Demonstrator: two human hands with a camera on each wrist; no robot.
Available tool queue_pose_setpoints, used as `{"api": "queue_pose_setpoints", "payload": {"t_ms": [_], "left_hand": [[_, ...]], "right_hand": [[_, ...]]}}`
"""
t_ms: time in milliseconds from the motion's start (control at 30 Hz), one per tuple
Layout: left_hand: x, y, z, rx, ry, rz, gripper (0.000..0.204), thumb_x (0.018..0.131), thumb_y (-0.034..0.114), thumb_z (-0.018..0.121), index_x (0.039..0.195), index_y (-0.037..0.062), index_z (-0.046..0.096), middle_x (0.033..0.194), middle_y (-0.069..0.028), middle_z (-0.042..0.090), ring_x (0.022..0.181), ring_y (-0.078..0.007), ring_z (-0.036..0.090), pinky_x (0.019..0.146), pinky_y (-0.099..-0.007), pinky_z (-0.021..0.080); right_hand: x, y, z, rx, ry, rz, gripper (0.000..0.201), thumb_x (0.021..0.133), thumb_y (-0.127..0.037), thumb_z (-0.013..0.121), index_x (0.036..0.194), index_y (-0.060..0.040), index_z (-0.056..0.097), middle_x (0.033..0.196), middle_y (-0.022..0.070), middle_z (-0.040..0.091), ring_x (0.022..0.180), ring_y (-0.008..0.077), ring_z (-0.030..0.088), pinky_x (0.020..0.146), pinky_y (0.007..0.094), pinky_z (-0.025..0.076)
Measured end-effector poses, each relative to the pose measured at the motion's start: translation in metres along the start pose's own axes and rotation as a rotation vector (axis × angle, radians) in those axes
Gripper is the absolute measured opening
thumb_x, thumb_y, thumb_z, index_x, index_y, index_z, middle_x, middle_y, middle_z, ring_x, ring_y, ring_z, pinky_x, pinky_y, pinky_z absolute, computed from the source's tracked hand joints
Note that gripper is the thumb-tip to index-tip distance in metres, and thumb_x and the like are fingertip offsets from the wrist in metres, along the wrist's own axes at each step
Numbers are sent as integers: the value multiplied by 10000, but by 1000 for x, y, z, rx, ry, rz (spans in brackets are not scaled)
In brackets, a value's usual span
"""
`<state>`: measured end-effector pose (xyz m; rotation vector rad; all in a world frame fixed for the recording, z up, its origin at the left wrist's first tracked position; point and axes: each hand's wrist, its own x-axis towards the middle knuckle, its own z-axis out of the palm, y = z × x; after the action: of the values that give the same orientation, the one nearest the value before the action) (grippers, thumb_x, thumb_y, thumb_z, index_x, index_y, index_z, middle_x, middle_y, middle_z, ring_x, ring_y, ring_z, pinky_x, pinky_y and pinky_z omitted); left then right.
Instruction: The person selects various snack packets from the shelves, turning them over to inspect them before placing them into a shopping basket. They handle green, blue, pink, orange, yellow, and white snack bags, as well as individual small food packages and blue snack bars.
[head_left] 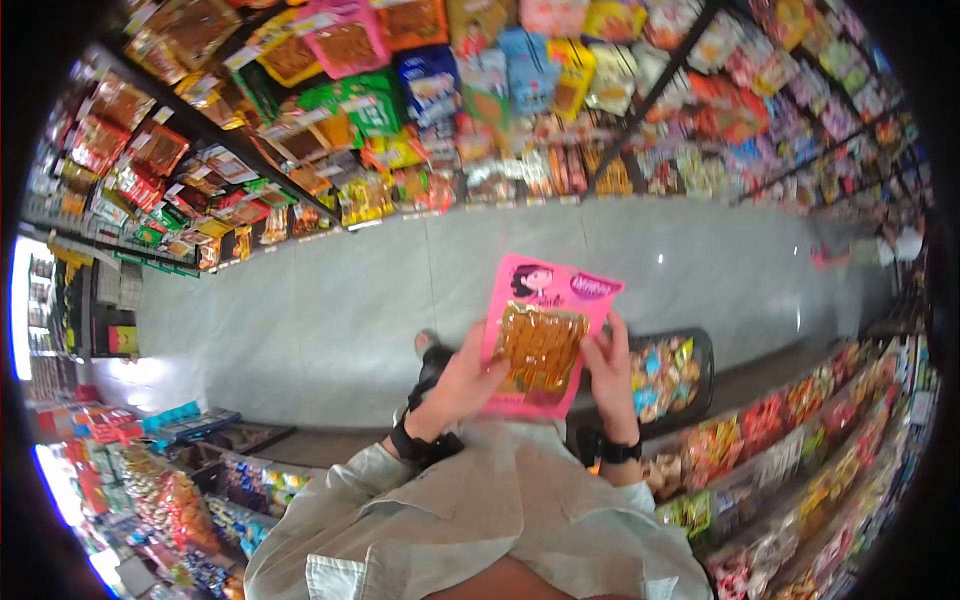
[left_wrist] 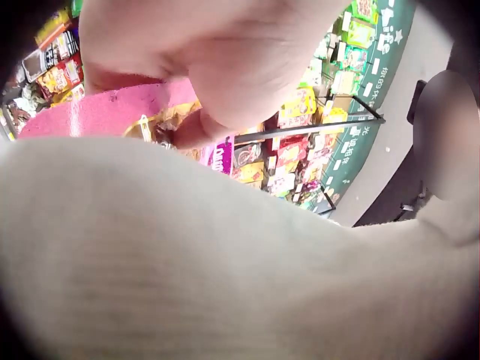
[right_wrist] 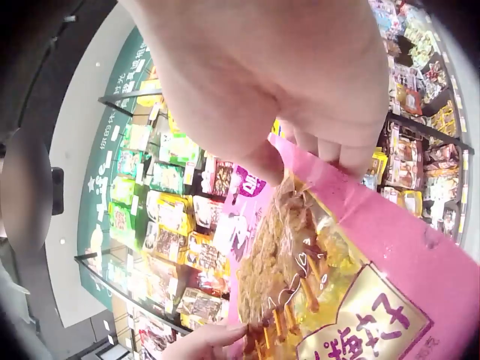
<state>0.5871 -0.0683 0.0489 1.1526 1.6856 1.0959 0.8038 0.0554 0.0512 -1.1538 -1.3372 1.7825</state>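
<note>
Both hands hold a pink snack pouch in front of the body, with brown food showing through its clear window and a cartoon girl printed at the top. My left hand grips its left edge, thumb over the front. The right edge is pinched by my right hand, its thumb on the front near the window. In the right wrist view the pouch shows skewer-like sticks behind the film, and the right hand covers its upper corner. Part of the pouch shows beneath the left hand in the left wrist view.
Racks of packaged snacks line the far side of a grey tiled floor. A dark basket full of small packets stands by the right hand. Bins of wrapped goods run along the near right. Another person is at far right.
</note>
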Motion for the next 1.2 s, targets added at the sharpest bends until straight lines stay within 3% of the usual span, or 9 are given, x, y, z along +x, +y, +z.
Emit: {"api": "queue_pose_setpoints", "payload": {"t_ms": [133, 167, 267, 367, 433, 700, 967, 1033, 1200], "left_hand": [[5, -7, -72, -421, 46, -187, 722, 953, 19, 637, 1569, 70, 263, 1247, -159, 638, 1141, -221, 642, 979, -381, 510], [6, -4, -97, -307, 83, -221, 746, 956, 30, 640, 1589, 96, 249, 1245, -151, 664, 1075, -207, 677, 952, -355, 525], [9, -30, -155, -191, 194, -19, 723, 966, 51, 639, 1584, 115, 268, 1207, -140, 687, 1074, -200, 679, 946, -339, 522], [6, -64, -209, -133, 193, -79, 681, 963, 147, 642, 1565, 175, 323, 1205, -195, 692, 1042, -349, 716, 869, -397, 551], [1, -82, -239, -108, 261, -32, 640, 964, 166, 647, 1541, 172, 371, 1196, -202, 694, 1078, -363, 707, 888, -405, 548], [1, -112, -290, -335, 408, -176, 591, 969, 139, 656, 1514, 139, 427, 1119, -172, 707, 983, -274, 707, 898, -369, 544], [77, -108, -327, -249, 503, -225, 627, 961, 84, 650, 1539, 117, 409, 1035, -118, 696, 869, -150, 654, 809, -326, 543], [111, -99, -342, -207, 517, -232, 638, 950, 68, 651, 1540, 117, 413, 1000, -119, 682, 818, -153, 635, 768, -320, 538], [200, -63, -377, -7, 582, -222, 669, 915, 14, 657, 1537, 123, 435, 966, -146, 659, 729, -203, 616, 701, -330, 526]], "right_hand": [[20, -14, 88, 110, -58, -60, 633, 1050, -84, 558, 1606, -133, 259, 1298, 105, 645, 1134, 123, 593, 981, 283, 467], [24, -18, 111, 120, -49, -47, 623, 1054, -99, 562, 1609, -151, 282, 1271, 88, 655, 1087, 99, 596, 949, 259, 469], [49, -15, 162, -43, -184, -59, 611, 1055, -110, 568, 1607, -162, 310, 1207, 61, 676, 1027, 75, 591, 915, 249, 468], [71, -25, 215, -95, -275, -12, 620, 1039, -79, 581, 1607, -100, 332, 1150, 0, 649, 1001, 62, 567, 895, 237, 453], [81, -29, 249, -100, -323, 13, 624, 1029, -50, 584, 1602, -63, 338, 1107, -28, 617, 970, 57, 546, 871, 227, 443], [139, -28, 318, -291, -501, -2, 632, 994, 17, 603, 1582, -43, 379, 843, -89, 425, 786, 10, 408, 727, 192, 403], [266, -38, 367, -285, -566, -26, 573, 1004, -11, 607, 1551, -64, 443, 1043, -40, 606, 849, -8, 498, 706, 179, 425], [308, -41, 373, -253, -595, -35, 540, 1005, -29, 622, 1525, -62, 483, 1278, 9, 608, 892, -2, 513, 754, 180, 450], [408, -73, 397, -175, -596, -239, 529, 997, -12, 627, 1507, -10, 487, 1377, 13, 581, 1008, 23, 532, 883, 200, 453]]}}
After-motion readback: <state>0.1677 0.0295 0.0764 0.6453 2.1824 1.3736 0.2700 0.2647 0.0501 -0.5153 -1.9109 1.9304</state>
